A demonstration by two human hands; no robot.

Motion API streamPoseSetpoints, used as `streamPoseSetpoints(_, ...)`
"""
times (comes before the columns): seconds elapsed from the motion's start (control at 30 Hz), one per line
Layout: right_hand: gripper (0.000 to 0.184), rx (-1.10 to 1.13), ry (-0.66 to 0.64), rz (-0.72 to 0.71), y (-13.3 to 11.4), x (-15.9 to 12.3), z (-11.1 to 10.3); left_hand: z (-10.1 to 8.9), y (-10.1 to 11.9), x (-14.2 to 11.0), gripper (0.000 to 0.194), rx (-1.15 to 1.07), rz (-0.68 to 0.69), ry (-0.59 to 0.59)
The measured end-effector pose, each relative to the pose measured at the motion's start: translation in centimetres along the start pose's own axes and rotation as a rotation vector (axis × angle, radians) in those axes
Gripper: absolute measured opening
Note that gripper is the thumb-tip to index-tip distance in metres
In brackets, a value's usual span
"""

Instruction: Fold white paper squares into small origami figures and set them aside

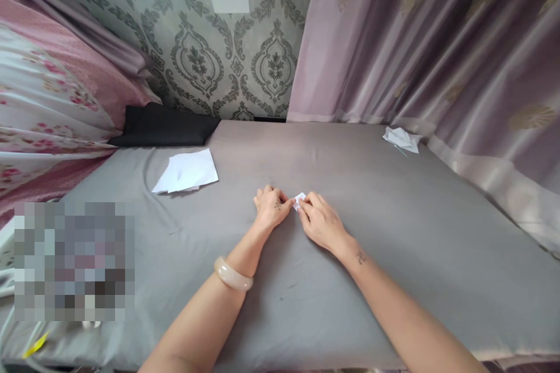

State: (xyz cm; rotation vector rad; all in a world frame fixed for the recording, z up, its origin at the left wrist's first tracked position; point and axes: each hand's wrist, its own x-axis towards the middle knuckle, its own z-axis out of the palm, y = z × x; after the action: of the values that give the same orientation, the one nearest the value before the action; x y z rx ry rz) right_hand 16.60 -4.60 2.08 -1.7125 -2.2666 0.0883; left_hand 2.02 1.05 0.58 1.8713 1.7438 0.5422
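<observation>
A small piece of white paper [299, 199] is found near the middle of the grey sheet [415, 233], between the two hands. It looks folded; creases too small to be read. The right hand [321, 220] is laid over its right part, thumb and index finger brought nearly together, paper apparently pinched there. By the left hand [273, 206], the left edge is met with the thumb tip; the other fingers are loosely curled, and whether that edge is clamped cannot be told.

Possible trouble: the paper could be skewed if uneven pull is put on by the two hands; a crease could be set crooked, since much is hidden under the fingers. The soft-looking sheet may give under pressing, so a blunt fold could be left.

Pointing: a corner is turned away from the wearer, slightly to the right. The visible part is slanted, near-left to far-right; the true long axis can't be told, the right end being covered. White sheets [192, 170] are left well apart, far left.
</observation>
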Motion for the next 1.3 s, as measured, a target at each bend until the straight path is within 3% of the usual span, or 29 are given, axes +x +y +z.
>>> streamPoseSetpoints(0.1,0.033,-0.025,-0.003,-0.049,0.1,-0.6,0.0,0.1,0.0,0.0,0.02,-0.002,-0.025,0.016)
streamPoseSetpoints(0.23,0.028,0.113,-0.01,-0.056,0.9,-0.4,-0.3,0.1,0.1,0.2,0.018,-0.002,-0.041,0.001)
streamPoseSetpoints(0.4,0.032,0.25,0.01,0.084,2.0,1.9,0.3,0.2,0.2,0.3,0.018,0.015,-0.055,0.019)
streamPoseSetpoints(0.57,0.015,0.324,0.049,0.17,2.8,3.5,1.8,0.4,0.1,0.4,0.018,0.005,-0.046,0.027)
streamPoseSetpoints(0.73,0.031,0.373,0.06,0.164,3.5,3.1,2.5,0.3,0.0,0.4,0.018,-0.013,-0.039,0.023)
streamPoseSetpoints(0.87,0.027,0.376,0.034,0.111,3.7,2.7,2.3,0.1,0.1,0.4,0.017,-0.017,-0.043,0.017)
streamPoseSetpoints(1.1,0.016,0.456,-0.037,0.142,4.4,2.2,1.6,0.2,0.0,0.7,0.018,-0.007,-0.049,0.035)
streamPoseSetpoints(1.2,0.012,0.672,-0.031,0.268,4.5,1.9,1.4,0.1,-0.1,0.8,0.017,-0.084,-0.039,0.062)
streamPoseSetpoints(1.3,0.015,0.998,-0.044,0.422,4.4,2.0,1.3,-0.1,-0.2,1.0,0.016,-0.315,-0.042,0.104)
